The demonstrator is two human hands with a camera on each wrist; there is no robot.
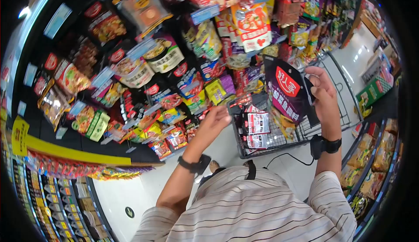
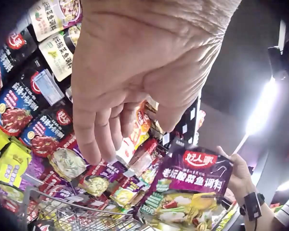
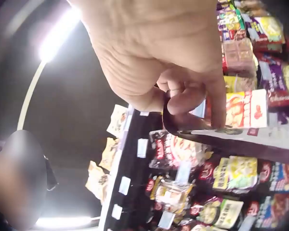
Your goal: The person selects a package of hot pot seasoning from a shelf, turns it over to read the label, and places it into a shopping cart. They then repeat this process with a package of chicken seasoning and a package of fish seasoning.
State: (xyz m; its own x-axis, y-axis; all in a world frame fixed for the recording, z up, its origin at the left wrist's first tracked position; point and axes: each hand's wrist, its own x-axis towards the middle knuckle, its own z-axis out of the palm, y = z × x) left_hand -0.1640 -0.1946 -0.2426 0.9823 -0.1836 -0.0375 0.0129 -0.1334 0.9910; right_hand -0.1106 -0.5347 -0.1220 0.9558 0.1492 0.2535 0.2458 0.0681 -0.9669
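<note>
My right hand point(image 1: 323, 91) pinches the edge of a dark purple pouch of fish seasoning point(image 1: 284, 91), held upright above the shopping cart point(image 1: 279, 142). In the left wrist view the front of this seasoning pouch point(image 2: 190, 185) shows a red logo and a picture of food. Seen from the right wrist, thumb and fingers point(image 3: 185, 98) close on the pouch's edge. My left hand point(image 1: 212, 122) is raised between the shelf and the cart, holding nothing, its fingers loosely bent. Inside the cart lie white-and-red sachets point(image 1: 257, 124) and a yellowish packet point(image 1: 284, 126), partly hidden behind the pouch.
A tiered shelf of hanging seasoning pouches point(image 1: 190, 83) with price tags runs along the front and left. Bowl-shaped packs point(image 1: 163, 54) sit among them. More shelves with packaged goods point(image 1: 373, 159) stand at the right. A black cable point(image 1: 286, 155) hangs near the cart.
</note>
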